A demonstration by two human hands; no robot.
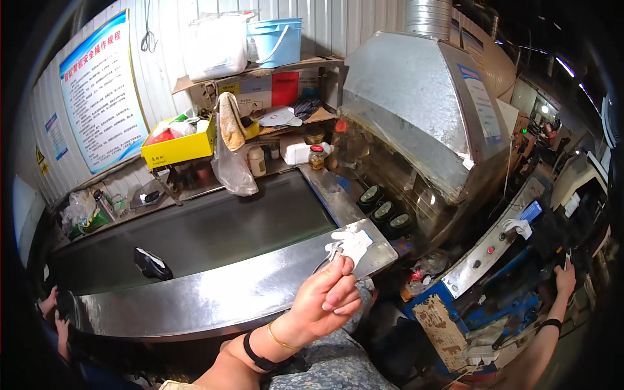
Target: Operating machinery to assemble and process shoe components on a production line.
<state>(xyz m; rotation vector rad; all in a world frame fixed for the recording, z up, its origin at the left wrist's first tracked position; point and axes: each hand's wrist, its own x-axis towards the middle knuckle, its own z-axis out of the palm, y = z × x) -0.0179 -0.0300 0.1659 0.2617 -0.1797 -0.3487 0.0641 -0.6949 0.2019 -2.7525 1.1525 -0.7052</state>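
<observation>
My left hand (pixel 328 296), with a gold bangle and a black band on the wrist, is raised in front of the metal table corner. Its thumb and fingertips are pinched together on something small that I cannot make out. A white glove (pixel 354 244) lies on the corner just beyond those fingertips. Far out on the right, my right hand (pixel 564 278) reaches over the blue machine (pixel 513 322). Its fingers close on a small pale thing too little to name. A black shoe upper (pixel 152 264) with a white inside rests on the dark conveyor belt (pixel 247 224).
Another person's hands (pixel 55 312) show at the left edge. A yellow box (pixel 179 144), a hanging towel (pixel 231 123) and a jar (pixel 316 157) stand behind the belt. Several dark shoes (pixel 383 211) sit below the metal hood (pixel 406 110). A control panel (pixel 487 253) runs along the right.
</observation>
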